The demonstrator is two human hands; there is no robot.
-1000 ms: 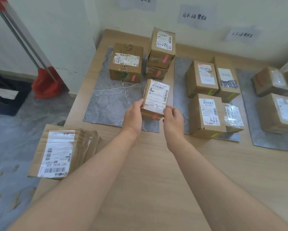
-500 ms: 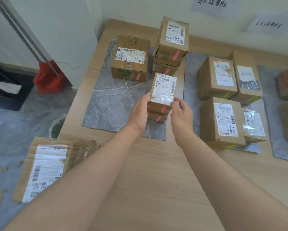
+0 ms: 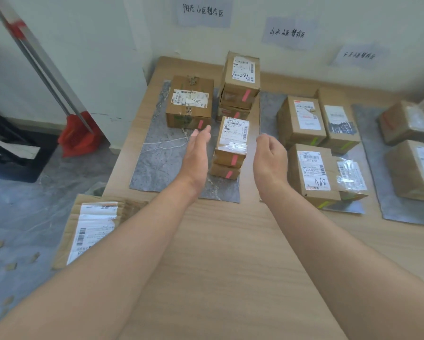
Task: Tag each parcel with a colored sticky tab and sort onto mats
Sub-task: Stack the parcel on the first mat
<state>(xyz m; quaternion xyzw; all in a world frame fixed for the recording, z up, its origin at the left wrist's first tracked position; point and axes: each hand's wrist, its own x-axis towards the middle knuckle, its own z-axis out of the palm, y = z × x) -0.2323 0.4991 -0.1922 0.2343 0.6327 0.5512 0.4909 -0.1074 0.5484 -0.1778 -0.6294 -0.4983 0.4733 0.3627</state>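
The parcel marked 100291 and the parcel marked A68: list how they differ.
The 100291 parcel carries a pink tab; the A68 parcel carries a yellow-green tab. The 100291 parcel tops a stack of other parcels; the A68 parcel sits directly on the middle mat. The 100291 parcel stands far back near the wall; the A68 parcel is nearer. Both are brown cardboard boxes with white labels and handwritten marks.

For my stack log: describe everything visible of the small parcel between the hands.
The small parcel: brown cardboard, white barcode label and clear tape on top, pink tab on its near side. It sits on a flatter pink-tabbed box on the leftmost grey mat. The left hand and right hand flank it without touching.
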